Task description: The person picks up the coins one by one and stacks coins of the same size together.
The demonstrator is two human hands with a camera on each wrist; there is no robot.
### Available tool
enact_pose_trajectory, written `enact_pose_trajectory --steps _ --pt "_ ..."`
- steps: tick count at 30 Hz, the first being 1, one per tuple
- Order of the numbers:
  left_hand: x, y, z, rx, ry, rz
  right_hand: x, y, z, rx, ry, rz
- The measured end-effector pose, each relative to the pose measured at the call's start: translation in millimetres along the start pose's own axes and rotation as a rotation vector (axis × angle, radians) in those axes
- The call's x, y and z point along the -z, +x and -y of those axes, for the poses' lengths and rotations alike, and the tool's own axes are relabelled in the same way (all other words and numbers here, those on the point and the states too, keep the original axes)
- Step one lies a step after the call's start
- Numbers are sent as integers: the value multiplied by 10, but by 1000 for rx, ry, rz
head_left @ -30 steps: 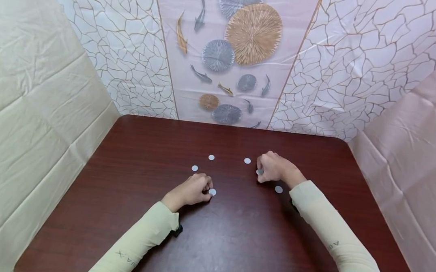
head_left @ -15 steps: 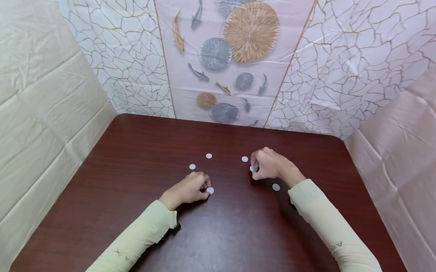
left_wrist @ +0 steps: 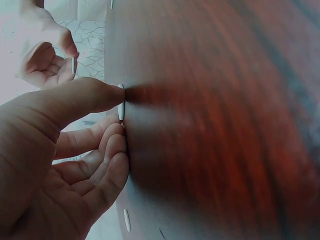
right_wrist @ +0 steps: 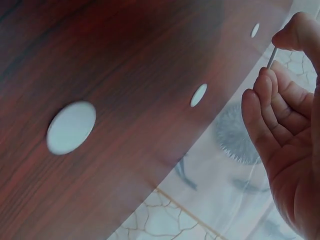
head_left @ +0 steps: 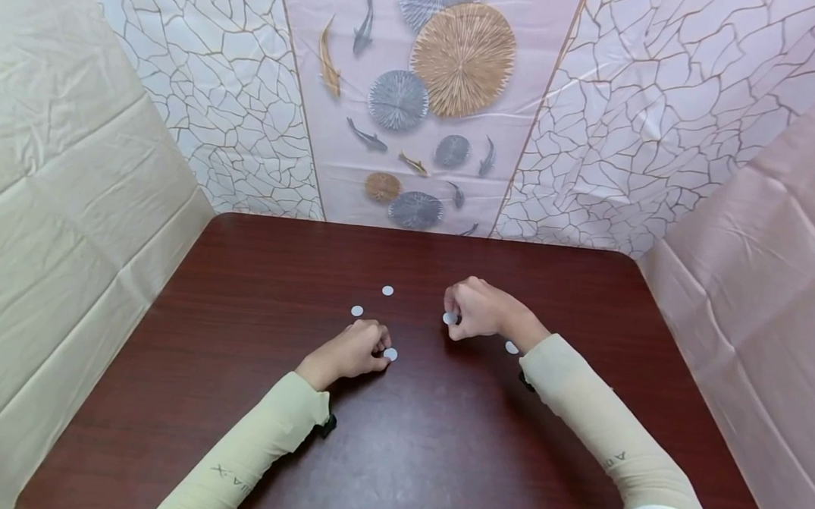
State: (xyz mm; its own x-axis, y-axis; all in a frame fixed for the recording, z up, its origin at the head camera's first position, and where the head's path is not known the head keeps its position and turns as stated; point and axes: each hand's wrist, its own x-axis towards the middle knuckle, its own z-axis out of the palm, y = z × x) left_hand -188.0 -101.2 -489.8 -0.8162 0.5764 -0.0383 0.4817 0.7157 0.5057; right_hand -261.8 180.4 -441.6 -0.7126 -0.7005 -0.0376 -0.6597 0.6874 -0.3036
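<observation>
My left hand [head_left: 347, 350] rests low over the dark wooden table, its thumb and fingertips at the edges of a small flat white disc [head_left: 391, 355]. In the left wrist view this disc [left_wrist: 121, 102] lies close along the tabletop between thumb and fingers. Farther right, my right hand [head_left: 482, 311] pinches another white disc [head_left: 449, 318] by its edges. The right wrist view has that disc [right_wrist: 272, 57] edge-on, raised off the wood, between thumb and index finger. The other fingers of the right hand are loosely curled.
Two white discs, one nearer [head_left: 357, 311] and one farther [head_left: 388, 291], lie beyond the left hand. Another disc [head_left: 512, 348] is partly covered by the right wrist. Patterned cloth [head_left: 412, 148] hangs behind the table [head_left: 399, 451], with plain cloth at both sides.
My right hand has moved left with its disc, and a disc that lay beside it is now hidden behind the hand. The left hand keeps its place; the head view has shifted slightly.
</observation>
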Motion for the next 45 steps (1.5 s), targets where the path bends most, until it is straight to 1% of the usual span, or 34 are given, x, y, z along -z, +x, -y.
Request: enact_pose_trajectory --steps 4,8,16,25,34,40,45 --pt "3 -4 8 -3 2 3 -46 68 111 21 -12 6" --pt "3 4 15 -16 9 -8 -102 126 218 42 -13 15" --pt "5 20 22 -18 7 -3 -229 217 374 95 -17 20" --pt "6 17 29 -22 5 -5 -342 275 525 126 3 24" --pt "2 15 32 -22 11 -12 -455 323 643 166 9 46" --pt "-10 24 44 -34 16 -19 -554 334 670 184 20 38" --pt "-15 19 47 -32 19 -18 -604 336 683 195 30 24"
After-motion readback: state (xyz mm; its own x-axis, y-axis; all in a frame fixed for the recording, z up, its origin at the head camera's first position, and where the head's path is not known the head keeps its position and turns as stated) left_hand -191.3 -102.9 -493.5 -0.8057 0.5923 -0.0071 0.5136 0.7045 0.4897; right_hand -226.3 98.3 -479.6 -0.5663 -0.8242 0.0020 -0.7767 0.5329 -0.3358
